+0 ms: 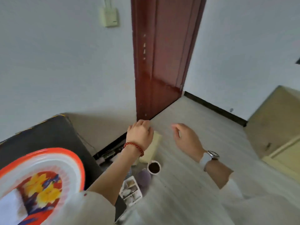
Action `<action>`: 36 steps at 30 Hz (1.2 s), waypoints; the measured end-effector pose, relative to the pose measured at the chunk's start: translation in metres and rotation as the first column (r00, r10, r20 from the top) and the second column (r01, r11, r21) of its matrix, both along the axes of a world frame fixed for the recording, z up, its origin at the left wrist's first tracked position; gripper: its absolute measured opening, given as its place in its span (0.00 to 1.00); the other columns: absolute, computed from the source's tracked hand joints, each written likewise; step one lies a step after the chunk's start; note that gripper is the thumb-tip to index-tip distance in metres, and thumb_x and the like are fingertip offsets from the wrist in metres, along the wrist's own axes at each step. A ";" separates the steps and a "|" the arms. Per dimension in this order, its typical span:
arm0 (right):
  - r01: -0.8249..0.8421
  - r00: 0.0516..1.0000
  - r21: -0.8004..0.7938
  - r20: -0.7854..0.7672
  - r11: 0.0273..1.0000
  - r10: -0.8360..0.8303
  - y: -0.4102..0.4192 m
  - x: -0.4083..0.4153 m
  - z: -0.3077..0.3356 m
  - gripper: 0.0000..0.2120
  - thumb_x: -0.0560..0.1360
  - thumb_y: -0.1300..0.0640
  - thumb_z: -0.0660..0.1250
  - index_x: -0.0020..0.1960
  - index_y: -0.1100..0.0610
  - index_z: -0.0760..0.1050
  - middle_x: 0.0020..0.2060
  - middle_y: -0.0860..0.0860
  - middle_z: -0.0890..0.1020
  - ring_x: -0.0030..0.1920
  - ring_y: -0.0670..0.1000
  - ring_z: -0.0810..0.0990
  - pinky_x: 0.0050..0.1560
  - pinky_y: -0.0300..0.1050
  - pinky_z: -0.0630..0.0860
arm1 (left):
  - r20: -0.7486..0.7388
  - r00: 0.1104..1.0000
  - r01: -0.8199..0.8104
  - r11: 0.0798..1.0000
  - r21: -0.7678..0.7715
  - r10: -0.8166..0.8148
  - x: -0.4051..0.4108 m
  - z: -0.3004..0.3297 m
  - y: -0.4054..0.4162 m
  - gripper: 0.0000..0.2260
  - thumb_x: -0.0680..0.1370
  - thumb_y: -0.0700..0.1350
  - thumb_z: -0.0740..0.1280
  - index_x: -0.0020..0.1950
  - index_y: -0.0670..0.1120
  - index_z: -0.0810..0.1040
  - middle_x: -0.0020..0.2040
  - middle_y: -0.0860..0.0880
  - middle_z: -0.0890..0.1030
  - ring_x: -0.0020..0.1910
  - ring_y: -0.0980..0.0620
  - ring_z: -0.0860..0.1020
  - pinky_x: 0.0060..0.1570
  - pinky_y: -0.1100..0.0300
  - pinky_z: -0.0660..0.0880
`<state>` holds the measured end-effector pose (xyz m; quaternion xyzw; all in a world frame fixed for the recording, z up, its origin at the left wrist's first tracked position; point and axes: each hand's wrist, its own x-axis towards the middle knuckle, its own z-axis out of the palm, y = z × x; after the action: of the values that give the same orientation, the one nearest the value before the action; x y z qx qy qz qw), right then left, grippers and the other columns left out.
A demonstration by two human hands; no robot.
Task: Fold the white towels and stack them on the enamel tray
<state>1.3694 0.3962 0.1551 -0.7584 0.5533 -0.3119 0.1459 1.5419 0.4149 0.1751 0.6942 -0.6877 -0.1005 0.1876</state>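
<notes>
Two bare forearms come out of loose, pale cream sleeves pushed up towards the elbows. The left sleeve (pixel 90 207) carries a small dark red dot near its cuff — a button or a mark, too blurred to tell. On the left wrist sits a bracelet (pixel 134 148) of round red beads. The right wrist wears a watch (pixel 213 155) — a rounded silver case on a white strap. The right sleeve (pixel 233 190) is plain, with a soft, wide cuff.

Home interior (red door (pixel 162 62))
</notes>
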 end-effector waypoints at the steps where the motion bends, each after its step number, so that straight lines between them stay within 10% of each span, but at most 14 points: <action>1: 0.064 0.998 0.011 -0.002 0.998 -0.064 0.001 -0.049 0.003 0.12 0.77 0.61 0.59 0.56 0.61 0.77 0.52 0.58 0.81 0.54 0.59 0.78 0.55 0.54 0.74 | -0.003 0.998 0.063 0.998 -0.010 -0.063 -0.046 0.003 -0.010 0.15 0.79 0.47 0.57 0.64 0.46 0.73 0.62 0.46 0.75 0.61 0.44 0.72 0.59 0.54 0.66; 16: 0.783 0.603 0.135 0.075 0.607 -0.794 0.090 -0.598 0.007 0.13 0.78 0.60 0.58 0.59 0.58 0.75 0.54 0.56 0.80 0.52 0.56 0.79 0.51 0.49 0.76 | -0.041 0.609 0.793 0.610 -0.009 -0.792 -0.645 0.019 -0.062 0.13 0.80 0.45 0.56 0.59 0.43 0.75 0.57 0.44 0.77 0.55 0.46 0.75 0.54 0.52 0.73; 36: 0.872 0.378 0.339 -0.011 0.352 -0.926 -0.036 -1.129 -0.024 0.13 0.77 0.60 0.57 0.57 0.56 0.77 0.50 0.54 0.83 0.52 0.56 0.79 0.54 0.49 0.75 | -0.180 0.452 0.892 0.442 0.094 -0.874 -1.223 -0.031 -0.229 0.11 0.78 0.43 0.60 0.57 0.45 0.77 0.55 0.45 0.78 0.53 0.46 0.76 0.53 0.56 0.72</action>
<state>0.2400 0.3605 0.1315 -0.2656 0.9015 -0.3239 0.1090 0.3188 0.1864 0.1445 0.2412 -0.9258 -0.2795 0.0816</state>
